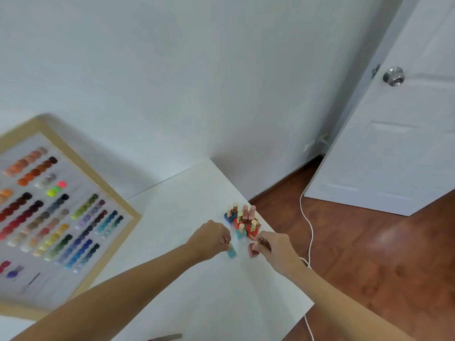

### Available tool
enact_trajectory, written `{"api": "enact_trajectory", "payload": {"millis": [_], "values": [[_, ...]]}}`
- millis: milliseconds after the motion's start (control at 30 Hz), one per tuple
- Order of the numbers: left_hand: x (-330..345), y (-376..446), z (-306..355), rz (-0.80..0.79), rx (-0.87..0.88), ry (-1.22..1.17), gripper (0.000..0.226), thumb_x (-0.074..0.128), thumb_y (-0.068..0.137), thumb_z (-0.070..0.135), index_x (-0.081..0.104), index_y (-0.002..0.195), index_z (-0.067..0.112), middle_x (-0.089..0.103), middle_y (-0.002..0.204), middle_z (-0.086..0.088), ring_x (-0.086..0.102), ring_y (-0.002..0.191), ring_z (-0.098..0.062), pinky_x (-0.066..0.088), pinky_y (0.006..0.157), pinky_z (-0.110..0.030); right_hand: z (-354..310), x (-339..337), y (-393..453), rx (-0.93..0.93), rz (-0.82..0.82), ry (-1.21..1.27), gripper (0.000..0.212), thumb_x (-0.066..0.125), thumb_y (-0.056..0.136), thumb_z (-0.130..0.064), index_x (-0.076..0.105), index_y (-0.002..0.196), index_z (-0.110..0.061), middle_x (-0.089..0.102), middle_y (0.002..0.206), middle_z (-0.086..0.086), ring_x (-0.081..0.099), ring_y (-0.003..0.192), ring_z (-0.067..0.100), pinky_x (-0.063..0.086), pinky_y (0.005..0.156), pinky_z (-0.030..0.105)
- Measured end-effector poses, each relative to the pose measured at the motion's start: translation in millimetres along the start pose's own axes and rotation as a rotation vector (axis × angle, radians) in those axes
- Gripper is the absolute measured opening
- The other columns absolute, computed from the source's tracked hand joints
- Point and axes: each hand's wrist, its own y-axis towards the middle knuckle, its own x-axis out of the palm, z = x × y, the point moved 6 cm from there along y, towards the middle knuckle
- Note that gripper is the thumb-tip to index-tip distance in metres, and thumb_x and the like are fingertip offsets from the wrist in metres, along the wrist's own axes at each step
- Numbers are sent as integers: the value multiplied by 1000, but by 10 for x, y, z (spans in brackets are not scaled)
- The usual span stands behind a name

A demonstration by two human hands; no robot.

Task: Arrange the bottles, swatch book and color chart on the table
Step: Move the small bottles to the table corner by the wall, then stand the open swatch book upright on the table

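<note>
While left hand [213, 238] pinches teal bottle [231, 252] | right hand [270, 244] pinches red bottle [252, 250] | likely light, smooth, breakable; hold by cap.

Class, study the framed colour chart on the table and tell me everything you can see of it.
The colour chart is a large flat board with a pale wood-coloured frame and a light grey panel. Diagonal rows of small glossy swatches cover it: nudes, oranges, reds, neons, greys, greens, purples, blues. It lies flat on the white table, at its left side, running out of view. Neither hand touches it.
</note>
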Motion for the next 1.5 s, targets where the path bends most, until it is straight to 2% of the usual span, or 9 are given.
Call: {"api": "enact_trajectory", "payload": {"millis": [333,567,667,900,1033,1200,1300,1433,1500], "values": [[233,400,327,66,-136,50,32,59,91,37,71,106,11,72,100,-5,65,89,-18,40,67,-21,315,-121,134,66,60,58,12,69,85,-16,70,95,-10,68,79,1,52,56,3,38,54,4],[254,449,326,128,-216,109,28,55,91,37,64,84,12,67,84,-8,55,69,-15,35,58,-23,331,-69,240,97,56,81,15,67,86,-16,70,97,-6,72,85,11,63,70,22,53,68,34],[282,469,321,131,-234,100,26,56,91,37,58,79,15,63,78,-6,51,65,-14,32,54,-20,323,-53,271,93,45,84,18,66,87,-17,70,100,-6,73,89,12,65,72,22,55,70,34],[237,472,322,80,-211,121,35,59,89,43,66,92,9,69,89,-8,65,82,-22,43,64,-27,298,-59,288,79,11,109,27,62,90,-21,67,115,-12,73,92,10,66,73,19,57,73,33],[56,380,285,111,-190,98,36,64,85,44,69,98,11,71,94,-6,64,89,-23,50,72,-32,261,-98,238,51,40,144,25,63,89,-18,63,114,-15,72,78,5,64,62,12,52,62,18],[-336,77,167,203,-164,85,34,59,89,43,68,109,17,71,106,0,63,97,-20,52,80,-33,53,-156,181,-40,52,95,23,61,90,-23,61,113,-18,72,76,2,66,64,14,57,68,29],[-581,-225,33,279,-148,84,29,55,92,38,64,114,20,71,109,5,61,102,-17,51,84,-33,-165,-147,141,-114,55,139,21,64,88,-16,65,109,-17,69,80,-7,60,61,5,47,62,11],[-822,-768,-185,362,-157,27,28,56,92,37,62,116,25,68,110,9,63,99,-12,51,88,-34,-582,-14,69,-211,-11,181,12,62,88,-13,66,99,-17,66,67,-4,57,78,5,44,85,29],[-897,-1083,-301,390,-148,46,29,54,93,36,60,120,25,66,115,7,62,102,-12,51,90,-34,-877,82,2,-260,-81,161,10,61,89,-19,65,98,-22,68,66,-4,58,82,-5,38,91,26]]}}
